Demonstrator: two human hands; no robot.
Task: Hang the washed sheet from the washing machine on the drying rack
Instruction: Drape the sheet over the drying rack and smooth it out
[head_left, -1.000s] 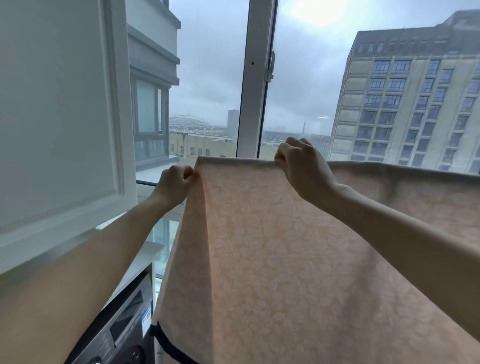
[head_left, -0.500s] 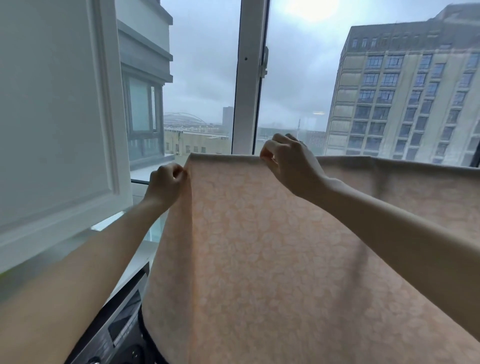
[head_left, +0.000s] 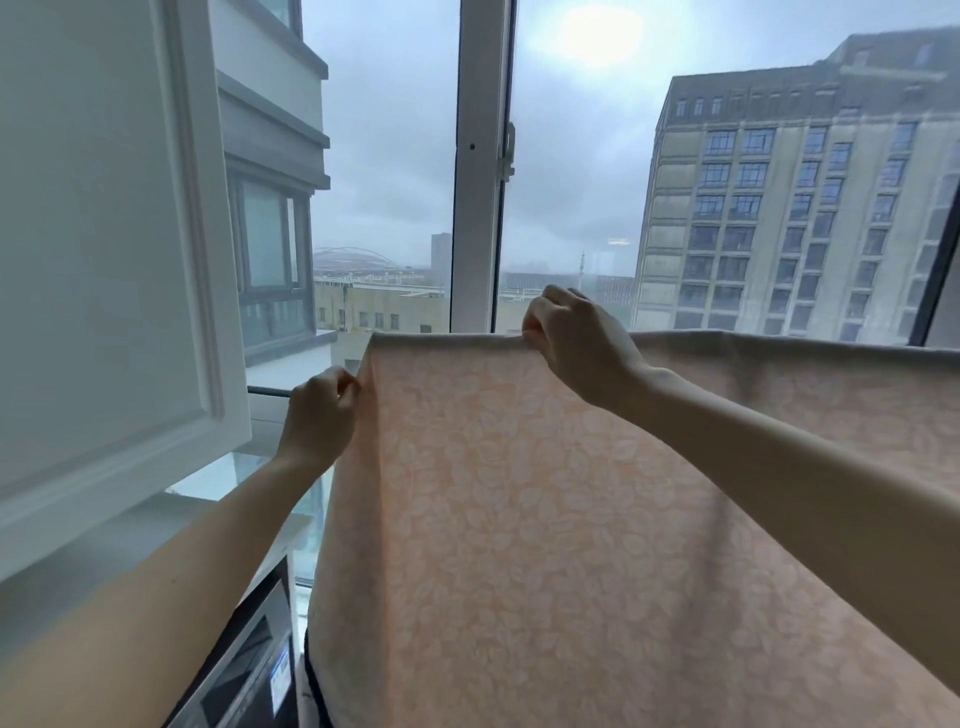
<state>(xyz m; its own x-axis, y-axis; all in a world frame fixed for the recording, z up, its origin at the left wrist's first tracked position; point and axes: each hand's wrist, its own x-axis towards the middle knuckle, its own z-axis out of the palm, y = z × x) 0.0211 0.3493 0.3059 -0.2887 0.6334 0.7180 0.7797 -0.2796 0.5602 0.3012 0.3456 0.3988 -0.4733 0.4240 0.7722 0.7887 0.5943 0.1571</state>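
Observation:
A peach sheet (head_left: 545, 519) with a pale leaf pattern hangs folded over a horizontal line in front of the window, its top fold running from centre to the right edge. My left hand (head_left: 322, 410) pinches the sheet's left edge just below the top corner. My right hand (head_left: 576, 345) pinches the top fold a little right of that corner. The bar of the drying rack is hidden under the fabric. A dark washing machine (head_left: 249, 670) shows its control panel at the bottom left, beside the sheet.
A white cabinet door (head_left: 104, 270) fills the left side, close to my left arm. A white window post (head_left: 478, 166) stands behind the sheet, with glass panes on both sides. A thin rail (head_left: 267, 391) runs behind my left hand.
The sheet's top fold and both hands sit lower in view, and my left hand has slid slightly down the left edge. My right hand still pinches the top fold.

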